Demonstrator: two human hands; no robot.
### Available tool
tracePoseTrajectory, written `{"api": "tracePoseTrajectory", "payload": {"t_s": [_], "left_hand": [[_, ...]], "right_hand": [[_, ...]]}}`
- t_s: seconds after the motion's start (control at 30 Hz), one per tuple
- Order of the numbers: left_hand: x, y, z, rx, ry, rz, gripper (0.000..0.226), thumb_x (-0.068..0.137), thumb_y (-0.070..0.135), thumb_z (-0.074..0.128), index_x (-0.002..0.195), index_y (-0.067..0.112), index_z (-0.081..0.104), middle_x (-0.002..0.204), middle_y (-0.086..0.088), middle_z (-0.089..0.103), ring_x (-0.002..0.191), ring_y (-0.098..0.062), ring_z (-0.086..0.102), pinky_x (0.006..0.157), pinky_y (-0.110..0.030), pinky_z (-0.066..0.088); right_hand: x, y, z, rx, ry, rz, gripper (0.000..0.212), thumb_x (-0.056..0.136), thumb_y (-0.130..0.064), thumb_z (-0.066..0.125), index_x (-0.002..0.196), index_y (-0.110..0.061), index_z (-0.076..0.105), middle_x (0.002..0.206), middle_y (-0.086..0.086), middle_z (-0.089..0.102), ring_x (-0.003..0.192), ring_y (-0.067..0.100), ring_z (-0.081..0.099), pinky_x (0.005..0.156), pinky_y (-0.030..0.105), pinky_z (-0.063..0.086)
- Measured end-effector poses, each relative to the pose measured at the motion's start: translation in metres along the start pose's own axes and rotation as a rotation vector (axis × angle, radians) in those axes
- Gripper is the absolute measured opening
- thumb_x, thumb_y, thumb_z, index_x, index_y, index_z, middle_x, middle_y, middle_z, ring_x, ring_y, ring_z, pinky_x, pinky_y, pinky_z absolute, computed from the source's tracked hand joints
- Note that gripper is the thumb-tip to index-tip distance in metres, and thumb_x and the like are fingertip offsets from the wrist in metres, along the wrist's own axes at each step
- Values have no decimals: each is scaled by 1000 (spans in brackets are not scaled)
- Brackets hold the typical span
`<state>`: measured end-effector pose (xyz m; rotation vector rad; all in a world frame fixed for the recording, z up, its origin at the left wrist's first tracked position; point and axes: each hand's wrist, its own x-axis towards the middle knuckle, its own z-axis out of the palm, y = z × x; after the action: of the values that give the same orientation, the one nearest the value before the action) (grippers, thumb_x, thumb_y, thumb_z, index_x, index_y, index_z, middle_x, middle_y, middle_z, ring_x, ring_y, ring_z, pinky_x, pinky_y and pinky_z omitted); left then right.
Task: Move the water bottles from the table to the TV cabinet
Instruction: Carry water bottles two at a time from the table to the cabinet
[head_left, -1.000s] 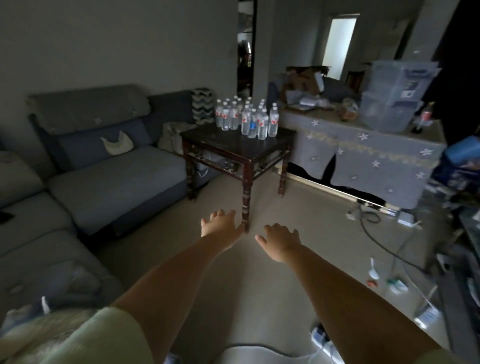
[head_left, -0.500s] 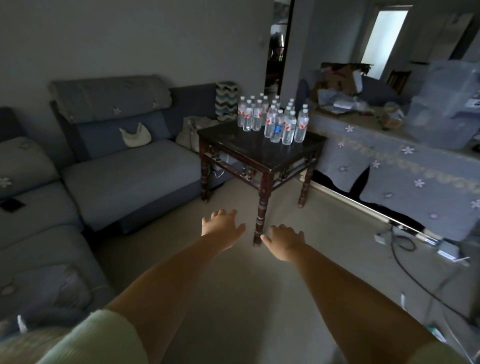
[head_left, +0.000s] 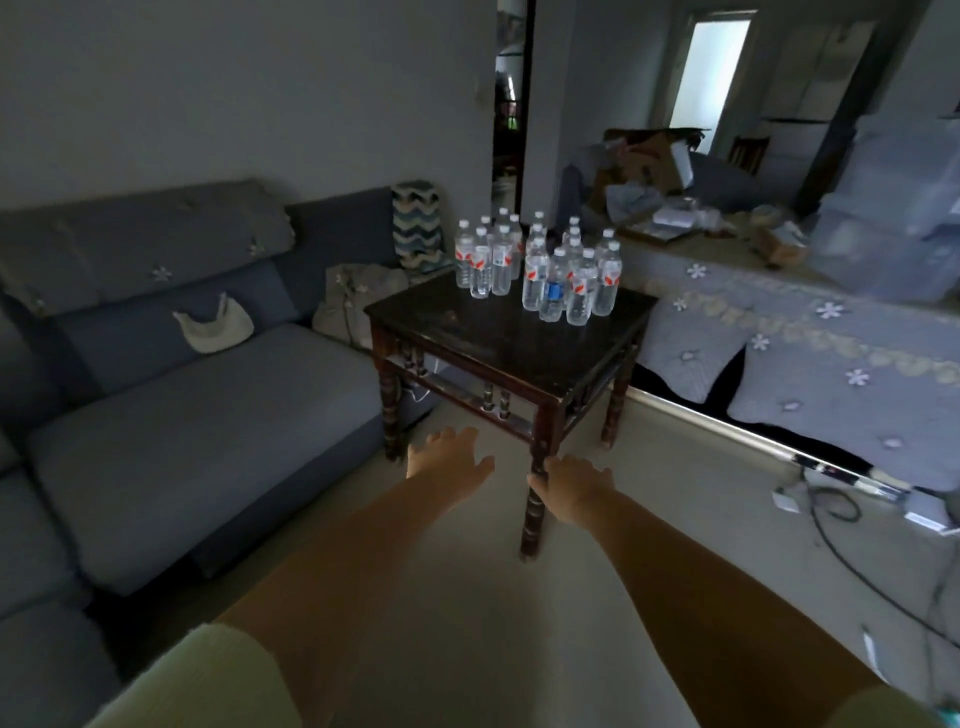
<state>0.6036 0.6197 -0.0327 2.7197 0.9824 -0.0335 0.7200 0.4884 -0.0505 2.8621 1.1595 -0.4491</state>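
1. Both arms are stretched out low in front of the person, the left hand (head_left: 448, 457) palm down with its fingers spread loose, grasping nothing.
2. Right hand (head_left: 574, 486) likewise, fingers relaxed and splayed, nothing in it, overlapping the near leg of the table in view; whether it touches the leg I cannot tell.
3. Water bottles (head_left: 540, 270) stand upright in two tight clusters at the far edge of the dark wooden table (head_left: 498, 338), well apart from both hands.
4. One bottle with a blue label (head_left: 554, 291) stands at the front of the right-hand cluster; most others wear red-and-white labels.
5. Grey sofa (head_left: 197, 395) runs along the left, a pale bag (head_left: 213, 327) lying against its backrest.
6. Right of the table, a flowered cloth (head_left: 779, 332) drapes a long low surface piled with clutter.
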Motion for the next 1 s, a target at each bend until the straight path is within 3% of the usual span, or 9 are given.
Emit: {"api": "tracePoseTrajectory", "payload": {"t_s": [0.33,0.47,0.63,0.73,1.0], "left_hand": [[129,-49,-26,-15,-20,83,51,96,44,38,144,26,35,148,-6,40,134,-30,38,108,-49,34],[179,-47,-34,-50,-38,111,45,96,44,38,135,23,46,141,-8,46,130,-30,42,105,-46,36],[267,-33,-35,-50,-66,107,44,95,46,41,128,20,50,131,-9,53,122,-30,48,103,-48,39],[322,-20,-31,-42,-83,65,53,95,50,40,139,22,41,139,-8,45,130,-30,41,107,-49,36],[471,44,-34,-14,-115,111,59,93,56,40,143,25,35,137,-7,46,127,-29,44,103,-49,40]], "right_hand": [[116,-41,-33,51,45,20,47,100,-49,32,129,-16,49,126,12,53,119,28,52,97,42,38],[163,-32,-45,88,74,57,41,100,-47,34,119,-18,55,121,9,57,118,28,53,94,41,37],[250,-8,-61,35,19,117,47,99,-52,26,124,-19,49,127,12,51,121,32,48,108,55,31],[300,10,-73,16,9,131,47,99,-53,27,122,-19,49,125,11,51,119,31,49,106,55,33],[425,90,-119,59,-8,198,55,99,-54,25,137,-18,42,139,13,45,127,34,44,109,56,28]]}}
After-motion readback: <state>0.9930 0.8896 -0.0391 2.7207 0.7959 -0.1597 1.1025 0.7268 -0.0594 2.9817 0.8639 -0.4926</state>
